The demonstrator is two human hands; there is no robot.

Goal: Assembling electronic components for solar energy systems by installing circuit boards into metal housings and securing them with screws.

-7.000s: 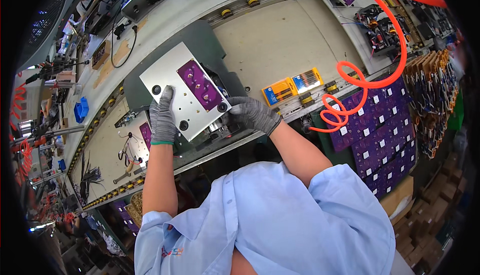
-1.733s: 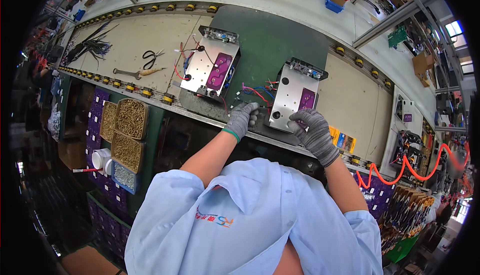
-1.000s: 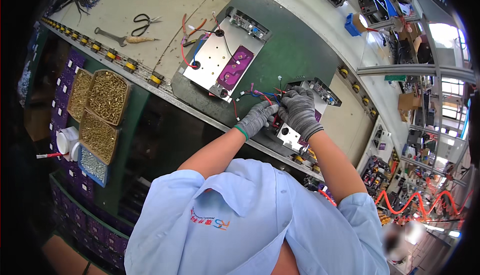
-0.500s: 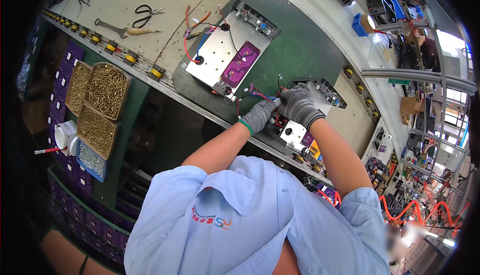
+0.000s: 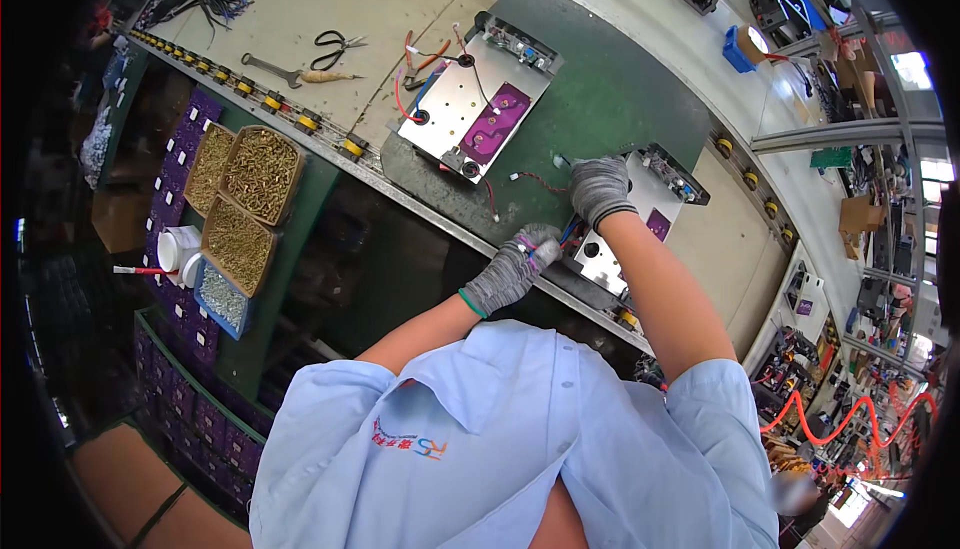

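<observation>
Both my hands wear grey knit gloves. At the near edge of the green board, my left hand [image 5: 510,269] is closed around thin blue and purple wires [image 5: 568,231]. These run to a silver metal chassis [image 5: 648,197] with a circuit board along its far end. My right hand [image 5: 600,189] is curled over that chassis's left side, fingers bent downward; its fingertips and whatever they pinch are hidden. Left of it, a loose red wire [image 5: 540,182] with a white connector lies on the board. A second silver chassis [image 5: 455,99] with a purple plate stands farther left, apart from my hands.
The green board [image 5: 610,79] rests across roller rails [image 5: 270,101]. Scissors [image 5: 336,49], a wrench [image 5: 270,69] and orange-handled pliers [image 5: 425,64] lie at the far left. Bins of brass screws [image 5: 262,174] and a blue bin of silver screws [image 5: 222,299] sit at left.
My hands have moved apart: the left has drawn nearer to me with the wires, while the right stays over the chassis. The whole view has shifted slightly.
</observation>
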